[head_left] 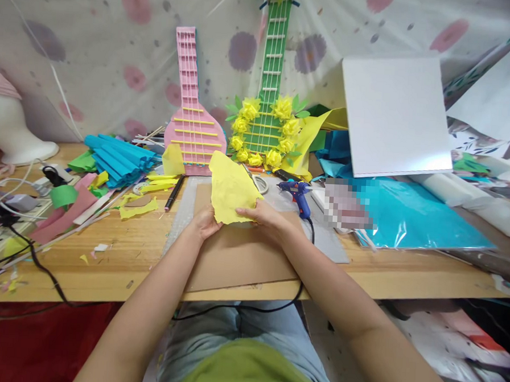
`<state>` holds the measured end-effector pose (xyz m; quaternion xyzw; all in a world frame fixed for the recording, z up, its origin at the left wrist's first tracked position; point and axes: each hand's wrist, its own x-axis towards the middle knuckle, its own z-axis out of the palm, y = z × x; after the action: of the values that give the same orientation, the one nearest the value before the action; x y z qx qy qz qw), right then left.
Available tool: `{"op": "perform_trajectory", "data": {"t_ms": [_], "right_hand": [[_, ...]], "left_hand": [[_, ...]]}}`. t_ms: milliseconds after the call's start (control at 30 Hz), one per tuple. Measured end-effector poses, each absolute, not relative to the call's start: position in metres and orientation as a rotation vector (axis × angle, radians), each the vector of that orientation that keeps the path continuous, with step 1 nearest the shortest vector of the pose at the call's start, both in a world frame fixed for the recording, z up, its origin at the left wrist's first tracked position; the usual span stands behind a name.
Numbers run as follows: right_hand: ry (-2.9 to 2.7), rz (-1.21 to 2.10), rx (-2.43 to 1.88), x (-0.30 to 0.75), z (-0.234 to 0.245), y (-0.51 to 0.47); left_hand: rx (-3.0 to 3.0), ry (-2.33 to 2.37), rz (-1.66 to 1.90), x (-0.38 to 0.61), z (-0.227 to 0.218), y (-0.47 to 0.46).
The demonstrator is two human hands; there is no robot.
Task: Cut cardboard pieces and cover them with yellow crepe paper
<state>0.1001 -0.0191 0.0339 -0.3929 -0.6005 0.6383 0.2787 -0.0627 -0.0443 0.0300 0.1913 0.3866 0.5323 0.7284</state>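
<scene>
A yellow sheet of crepe paper (233, 187) with ragged edges is held up over the brown cardboard (243, 259). My left hand (207, 221) grips its lower left edge, with the fingertips partly behind it. At the lower right, my right hand (262, 213) pinches the sheet, thumb in front and the other fingers hidden behind. Just to the right lies a blue hot glue gun (298, 198), its black cord running down over the table edge. Scissors (260, 184) lie partly hidden behind the paper. A black marker (175, 193) rests on the left.
Against the back curtain stand a pink paper instrument (194, 128) and a green one (272, 61) ringed with yellow flowers. Blue crepe paper (120, 158) and scraps cover the left. To the right are a white board (396, 116) and a blue plastic-wrapped sheet (424, 217).
</scene>
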Motion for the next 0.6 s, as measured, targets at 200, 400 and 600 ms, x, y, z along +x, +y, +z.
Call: {"op": "perform_trajectory", "data": {"t_ms": [200, 400, 600], "right_hand": [[-1.707, 1.692, -1.078, 0.105, 0.035, -0.021], [-1.718, 1.759, -1.001, 0.104, 0.024, -0.018], [-1.716, 1.733, -1.059, 0.105, 0.023, -0.017]], "left_hand": [[0.440, 0.860, 1.124, -0.062, 0.029, -0.044], [0.463, 0.794, 1.071, -0.067, 0.022, -0.043], [0.490, 0.780, 1.058, -0.072, 0.018, -0.041]]}}
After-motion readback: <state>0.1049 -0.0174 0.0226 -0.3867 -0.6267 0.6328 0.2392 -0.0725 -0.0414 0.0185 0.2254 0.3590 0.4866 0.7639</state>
